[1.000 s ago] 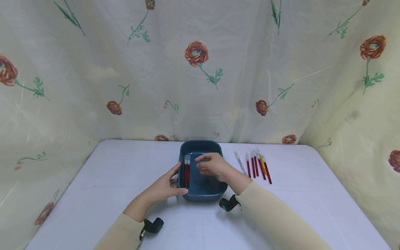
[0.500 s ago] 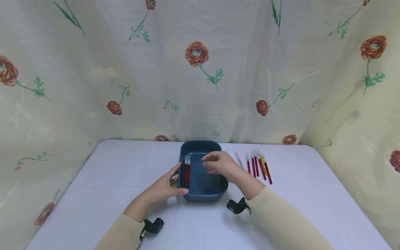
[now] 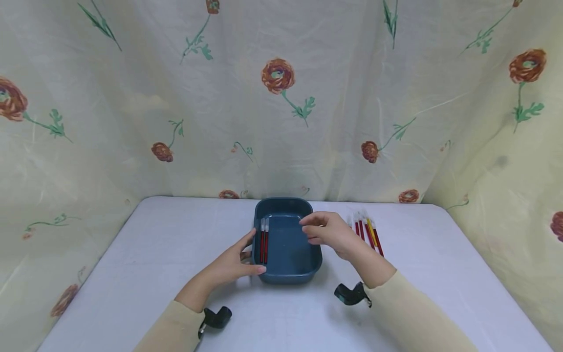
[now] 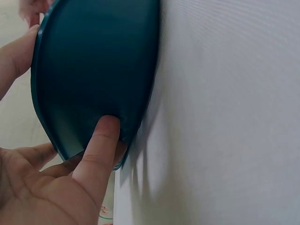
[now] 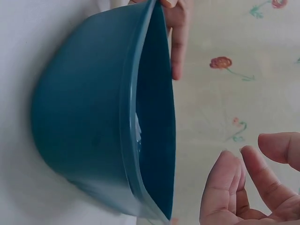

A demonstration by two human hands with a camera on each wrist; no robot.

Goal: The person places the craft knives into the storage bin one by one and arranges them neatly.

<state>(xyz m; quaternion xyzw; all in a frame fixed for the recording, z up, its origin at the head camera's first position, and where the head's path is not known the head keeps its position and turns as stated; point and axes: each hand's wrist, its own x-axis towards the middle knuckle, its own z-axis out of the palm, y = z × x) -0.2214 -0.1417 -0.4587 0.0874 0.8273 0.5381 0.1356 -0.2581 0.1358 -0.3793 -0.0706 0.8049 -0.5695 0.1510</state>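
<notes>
A dark blue plastic tub [image 3: 286,278] stands on the white table. Two slim red pen-like sticks [image 3: 264,242] with whitish caps lie side by side along the left inside of the tub. My left hand [image 3: 230,264] holds the tub's left side, thumb on the rim near the front corner. In the left wrist view, a finger [image 4: 101,154] presses the outer wall. My right hand [image 3: 330,232] hovers over the tub's right rim, fingers loosely bent. The right wrist view shows nothing between its fingers [image 5: 265,180].
Right of the tub, several more capped sticks [image 3: 371,232], mostly red with a yellow one, lie on the table [image 3: 176,234], partly hidden by my right hand and forearm. A flowered curtain [image 3: 281,122] hangs behind the table and along both sides.
My right hand has moved right, from over the tub's middle to its right rim, and now covers the silver-grey stick. My left hand and the tub stay put.
</notes>
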